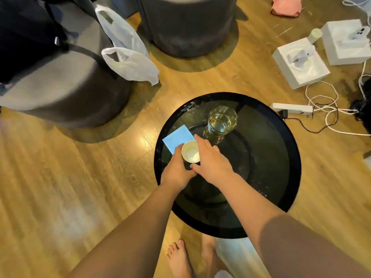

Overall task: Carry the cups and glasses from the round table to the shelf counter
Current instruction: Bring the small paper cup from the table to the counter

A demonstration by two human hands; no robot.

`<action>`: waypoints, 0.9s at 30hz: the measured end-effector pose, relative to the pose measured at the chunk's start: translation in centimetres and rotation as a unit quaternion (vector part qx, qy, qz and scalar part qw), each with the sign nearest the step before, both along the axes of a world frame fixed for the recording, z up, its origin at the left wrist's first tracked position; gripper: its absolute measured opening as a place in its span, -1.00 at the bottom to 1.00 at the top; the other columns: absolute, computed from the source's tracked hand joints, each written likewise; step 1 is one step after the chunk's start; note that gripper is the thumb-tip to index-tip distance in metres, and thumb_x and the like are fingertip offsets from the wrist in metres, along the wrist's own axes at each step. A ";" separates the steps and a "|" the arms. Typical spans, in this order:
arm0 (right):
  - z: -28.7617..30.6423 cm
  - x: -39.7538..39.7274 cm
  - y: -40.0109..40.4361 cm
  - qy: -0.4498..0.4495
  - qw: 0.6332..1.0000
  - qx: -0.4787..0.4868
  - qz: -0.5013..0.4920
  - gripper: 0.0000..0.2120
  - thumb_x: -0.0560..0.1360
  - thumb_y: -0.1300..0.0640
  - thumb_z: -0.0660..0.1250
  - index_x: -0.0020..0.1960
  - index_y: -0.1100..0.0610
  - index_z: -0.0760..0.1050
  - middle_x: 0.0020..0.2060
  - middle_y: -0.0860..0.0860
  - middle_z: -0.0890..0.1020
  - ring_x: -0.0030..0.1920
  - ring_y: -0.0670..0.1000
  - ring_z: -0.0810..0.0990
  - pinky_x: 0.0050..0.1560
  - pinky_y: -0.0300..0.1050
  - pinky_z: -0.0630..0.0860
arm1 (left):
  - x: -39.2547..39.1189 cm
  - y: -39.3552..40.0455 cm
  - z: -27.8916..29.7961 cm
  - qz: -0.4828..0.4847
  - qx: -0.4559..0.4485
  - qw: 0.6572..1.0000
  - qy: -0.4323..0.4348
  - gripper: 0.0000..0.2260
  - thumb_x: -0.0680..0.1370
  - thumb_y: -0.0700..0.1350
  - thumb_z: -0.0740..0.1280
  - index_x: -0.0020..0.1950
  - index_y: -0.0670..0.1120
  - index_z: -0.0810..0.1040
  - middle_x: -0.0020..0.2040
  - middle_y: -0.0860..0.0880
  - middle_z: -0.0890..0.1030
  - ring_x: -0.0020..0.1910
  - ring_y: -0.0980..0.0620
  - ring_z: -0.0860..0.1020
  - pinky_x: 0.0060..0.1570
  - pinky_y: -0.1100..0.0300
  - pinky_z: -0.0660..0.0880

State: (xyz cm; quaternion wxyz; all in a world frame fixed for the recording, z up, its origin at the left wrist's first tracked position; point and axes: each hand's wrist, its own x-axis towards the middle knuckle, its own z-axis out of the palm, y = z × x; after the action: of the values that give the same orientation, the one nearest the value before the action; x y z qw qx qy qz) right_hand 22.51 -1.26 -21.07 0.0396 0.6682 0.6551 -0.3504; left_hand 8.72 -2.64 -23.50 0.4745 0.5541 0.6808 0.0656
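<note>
I see the small white paper cup (191, 152) on the left part of the round table (281, 157), its mouth up, sitting at the near corner of a light blue card (176, 139) that lies flat on the dark glass. My left hand (177, 169) grips the cup from the left side, thumb and fingers curled round its wall. My right hand (210, 159) lies against the cup's right side, its fingers pressed together and reaching forward past the rim, the thumb tucked at the near side of the cup, touching the left hand. I cannot tell whether the right fingers actually press on the cup or only lie beside it.

Just beyond the right fingertips stands a clear drinking glass (221, 122), upright on the table, apart from the cup; I cannot tell whether there is liquid in it.

The table stands on a wooden floor (60, 187). Two grey round stools (80, 77) sit beyond it to the left and ahead, with a white plastic bag (128, 57) draped on the left one. To the right lie white boxes (301, 63), a power strip (291, 108) and tangled cables (325, 109). My bare feet (178, 257) show below the table's near edge.
</note>
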 end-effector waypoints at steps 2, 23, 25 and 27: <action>-0.2 0.0 0.3 0.003 1.000 -0.006 0.004 -0.11 0.52 -0.03 0.46 0.63 -0.02 -0.04 0.48 0.00 0.34 0.40 0.15 0.41 0.24 0.17 0.55 | 0.4 0.0 -0.3 0.016 0.001 1.000 -0.011 -0.30 0.49 -0.02 0.59 0.51 0.12 0.28 0.36 0.10 0.57 0.24 0.02 0.58 0.05 0.08 0.53; 33.8 6.0 1.5 0.242 0.934 0.202 -0.166 -0.18 0.44 -0.06 0.54 0.55 -0.16 0.13 0.43 -0.13 0.39 0.44 -0.06 0.31 0.20 -0.18 0.35 | 5.6 5.4 32.0 -0.001 0.209 0.958 -0.196 -0.43 0.46 -0.24 0.55 0.38 0.18 0.51 0.23 0.27 0.63 0.22 0.28 0.58 0.08 0.49 0.49; 38.6 7.2 1.6 0.244 0.923 0.243 -0.172 -0.17 0.44 -0.07 0.53 0.55 -0.17 0.12 0.45 -0.11 0.39 0.43 -0.06 0.31 0.21 -0.20 0.32 | 6.9 6.1 37.1 -0.025 0.247 0.947 -0.206 -0.42 0.44 -0.18 0.53 0.39 0.19 0.48 0.25 0.29 0.61 0.24 0.32 0.56 0.09 0.53 0.45; 43.2 8.3 1.7 0.244 0.912 0.283 -0.171 -0.17 0.44 -0.08 0.53 0.55 -0.17 0.12 0.46 -0.12 0.38 0.44 -0.05 0.32 0.25 -0.18 0.34 | 8.0 6.6 42.1 -0.045 0.279 0.932 -0.226 -0.40 0.43 -0.16 0.51 0.42 0.18 0.46 0.28 0.28 0.59 0.27 0.34 0.53 0.16 0.51 0.42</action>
State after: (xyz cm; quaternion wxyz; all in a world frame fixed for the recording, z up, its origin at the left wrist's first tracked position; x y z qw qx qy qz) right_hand 30.84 0.45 22.09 -0.3731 0.6468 0.5917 -0.3038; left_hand 16.77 3.98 18.62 0.4443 0.6650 0.4840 0.3551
